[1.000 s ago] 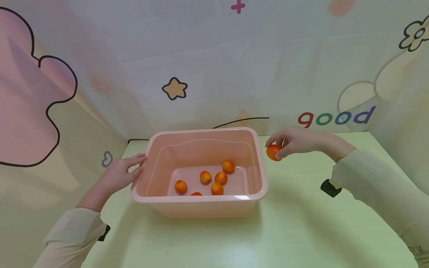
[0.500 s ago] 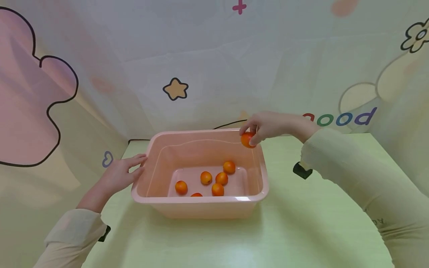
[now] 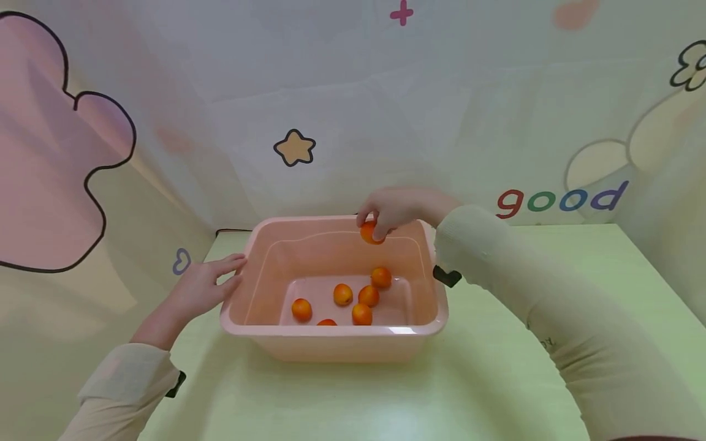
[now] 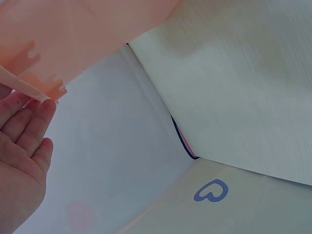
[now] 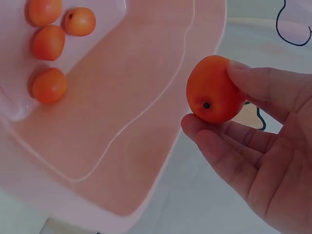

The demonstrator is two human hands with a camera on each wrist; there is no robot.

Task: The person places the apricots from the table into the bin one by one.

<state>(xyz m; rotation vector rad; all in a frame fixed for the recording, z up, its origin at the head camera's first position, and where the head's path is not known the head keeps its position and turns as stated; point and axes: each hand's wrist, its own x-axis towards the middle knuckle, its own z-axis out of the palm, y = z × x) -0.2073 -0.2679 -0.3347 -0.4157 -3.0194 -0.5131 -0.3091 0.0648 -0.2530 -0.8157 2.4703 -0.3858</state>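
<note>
My right hand pinches a small round orange-red fruit between thumb and fingers. A dark stem spot shows on the fruit's skin in the right wrist view. In the head view, hand and fruit are over the back part of a pink plastic basin, above its floor. Several similar fruits lie inside the basin; its front rim partly hides one. At the basin's left end, my left hand rests its extended fingers against the rim. From the left wrist view, those fingertips are right at the rim's edge.
The basin stands on a pale green table. Close behind it hangs a light printed cloth with a star and the word "good". The cloth also runs along the left and right sides.
Holding the fruit, my right hand has moved left from beside the basin, across its right rim, to above the inside. My left hand has kept its place at the rim.
</note>
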